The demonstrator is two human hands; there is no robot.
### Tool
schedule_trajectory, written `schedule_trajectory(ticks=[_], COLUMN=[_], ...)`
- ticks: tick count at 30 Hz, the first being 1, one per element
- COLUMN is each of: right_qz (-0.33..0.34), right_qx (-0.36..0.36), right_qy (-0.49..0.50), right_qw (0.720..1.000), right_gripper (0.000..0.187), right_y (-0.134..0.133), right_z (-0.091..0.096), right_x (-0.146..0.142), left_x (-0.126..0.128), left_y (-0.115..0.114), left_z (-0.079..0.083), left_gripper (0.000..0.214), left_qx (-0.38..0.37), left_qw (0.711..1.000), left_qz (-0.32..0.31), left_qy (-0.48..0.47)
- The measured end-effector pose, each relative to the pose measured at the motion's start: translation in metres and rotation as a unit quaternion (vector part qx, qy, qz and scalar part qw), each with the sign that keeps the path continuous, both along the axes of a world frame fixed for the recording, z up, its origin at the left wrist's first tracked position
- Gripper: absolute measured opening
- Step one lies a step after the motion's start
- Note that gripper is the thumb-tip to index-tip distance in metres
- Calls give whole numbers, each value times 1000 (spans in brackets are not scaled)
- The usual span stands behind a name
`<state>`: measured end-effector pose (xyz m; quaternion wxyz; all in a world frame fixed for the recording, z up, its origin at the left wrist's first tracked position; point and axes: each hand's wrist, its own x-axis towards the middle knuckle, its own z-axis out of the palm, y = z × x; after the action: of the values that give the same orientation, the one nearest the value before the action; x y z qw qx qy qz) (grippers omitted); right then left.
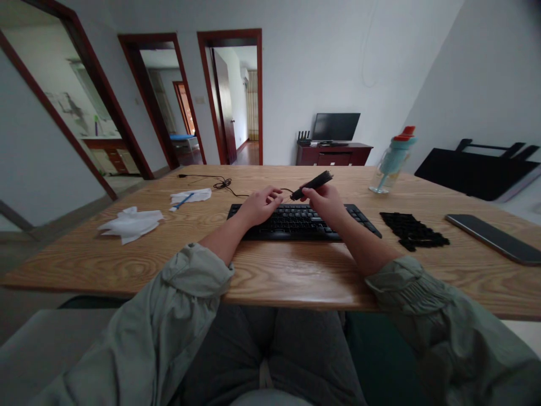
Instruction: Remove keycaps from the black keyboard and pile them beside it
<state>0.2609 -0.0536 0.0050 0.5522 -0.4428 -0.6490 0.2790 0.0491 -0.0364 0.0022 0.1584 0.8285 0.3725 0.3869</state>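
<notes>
A black keyboard (296,225) lies across the table in front of me. My right hand (325,200) is closed around a black brush (315,184), held tilted above the keyboard's back edge with its frayed-looking end up and to the right. My left hand (260,206) rests at the keyboard's upper left, palm down, its fingers loosely bent and apart with nothing visible in them. To the right of the keyboard sits a flat heap of small black pieces (412,230) that look like keycaps.
On the left are a crumpled white tissue (133,224) and a blue stick-like tool (182,201) on another tissue (200,195). A black cable (222,183) runs behind. A bottle with a red lid (393,160) and a dark phone (494,237) stand and lie to the right.
</notes>
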Motion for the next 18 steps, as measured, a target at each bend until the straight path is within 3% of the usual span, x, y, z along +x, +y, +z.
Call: schedule_trajectory(ticks=[4,10,18], right_qz=[-29,-41,-43], right_qx=[18,24,4], right_qy=[-107,-154,-176], right_qw=[994,987,983], right_gripper=[30,28,36], right_y=[-2,-5,-7], right_z=[-4,-4,-5], right_x=[-2,-3,-5], left_x=[-6,-9,-5], left_y=[6,10,11], left_z=[-2,-7,-10], left_gripper=[28,21,19], left_qx=[22,7,29], left_qw=[998,985,984], left_qz=[16,-22,1], left_qy=[54,174,175])
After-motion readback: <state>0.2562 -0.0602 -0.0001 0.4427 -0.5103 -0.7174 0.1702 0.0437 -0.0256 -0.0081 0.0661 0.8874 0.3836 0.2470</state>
